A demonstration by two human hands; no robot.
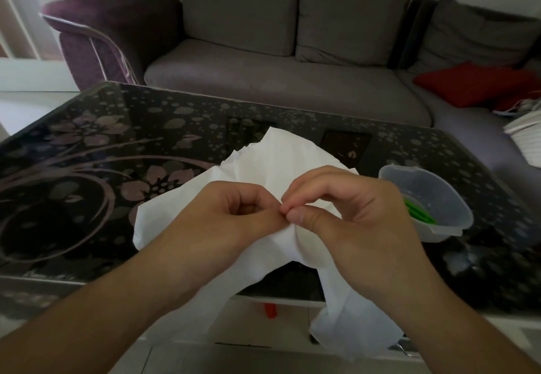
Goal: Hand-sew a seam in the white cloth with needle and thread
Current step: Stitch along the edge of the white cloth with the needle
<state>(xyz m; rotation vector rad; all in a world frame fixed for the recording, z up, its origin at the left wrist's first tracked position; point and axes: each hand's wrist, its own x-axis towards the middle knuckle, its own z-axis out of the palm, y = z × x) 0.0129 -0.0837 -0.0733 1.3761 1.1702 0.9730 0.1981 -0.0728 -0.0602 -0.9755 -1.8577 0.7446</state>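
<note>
Seemingly mid-seam, both hands, left hand point(234, 212) and right hand point(345, 215), pinch one fold of the white cloth point(281, 162); needle, thread and finished stitches cannot be made out.

Dark floral glass table point(87, 151), clear plastic bowl point(439, 227) holding green items point(418, 212), grey sofa point(292, 86), red cushion point(468, 83)

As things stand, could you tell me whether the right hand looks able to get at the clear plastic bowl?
Probably yes: the clear plastic bowl sits just beside the right hand with nothing between, though that hand pinches the white cloth.
</note>
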